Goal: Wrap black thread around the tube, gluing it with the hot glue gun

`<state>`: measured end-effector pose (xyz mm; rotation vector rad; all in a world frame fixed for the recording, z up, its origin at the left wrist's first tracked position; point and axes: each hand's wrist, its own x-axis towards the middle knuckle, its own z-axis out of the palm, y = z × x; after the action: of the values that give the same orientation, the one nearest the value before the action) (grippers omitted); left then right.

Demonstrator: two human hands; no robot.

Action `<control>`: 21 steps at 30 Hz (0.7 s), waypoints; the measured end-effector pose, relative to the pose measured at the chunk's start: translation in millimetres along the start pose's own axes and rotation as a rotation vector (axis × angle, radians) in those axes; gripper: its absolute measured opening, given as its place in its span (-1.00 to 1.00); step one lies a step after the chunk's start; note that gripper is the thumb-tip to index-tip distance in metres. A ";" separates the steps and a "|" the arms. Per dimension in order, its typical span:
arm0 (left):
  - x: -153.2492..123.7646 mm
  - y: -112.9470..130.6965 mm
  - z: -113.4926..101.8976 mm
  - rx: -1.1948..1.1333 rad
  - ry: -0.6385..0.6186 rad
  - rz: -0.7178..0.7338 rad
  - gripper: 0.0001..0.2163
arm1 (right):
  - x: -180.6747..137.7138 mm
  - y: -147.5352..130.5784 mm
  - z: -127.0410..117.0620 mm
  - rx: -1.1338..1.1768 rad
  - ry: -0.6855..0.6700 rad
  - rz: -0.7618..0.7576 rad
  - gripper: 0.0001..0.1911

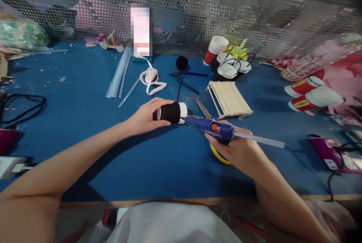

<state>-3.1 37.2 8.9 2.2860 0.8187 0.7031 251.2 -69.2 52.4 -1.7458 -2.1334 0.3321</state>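
Observation:
My left hand grips a small white cylinder wrapped in black cord, thumb and fingers on either side. It lies sideways, its white end facing right. From it a black strand runs back towards a black ball. My right hand is closed around a blue glue gun with a clear glue stick projecting from its rear. The nozzle meets or nearly meets the wrapped cylinder near its white end. Under the gun and hand lie scissors with yellow handles, partly hidden.
Blue-handled pliers, a coil of white ribbon and clear glue sticks lie behind my hands. A wooden stick rack stands right of centre. Paper cups stand near the perforated metal screen. A purple power strip sits right.

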 end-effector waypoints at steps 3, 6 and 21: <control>0.1 0.5 -0.2 0.009 -0.002 -0.006 -0.50 | 0.4 -1.9 -0.9 0.010 -0.013 -0.015 -0.85; 0.3 0.9 -0.5 0.014 -0.001 -0.008 -0.50 | 0.3 -2.7 -1.0 0.002 -0.028 -0.014 -0.85; -0.9 5.0 -1.7 0.039 -0.025 0.096 -0.51 | 3.4 1.1 1.0 -0.029 0.068 -0.029 -0.82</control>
<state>-3.0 34.1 13.3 2.3767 0.7215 0.7057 251.2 -65.7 51.5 -1.7147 -2.1237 0.2321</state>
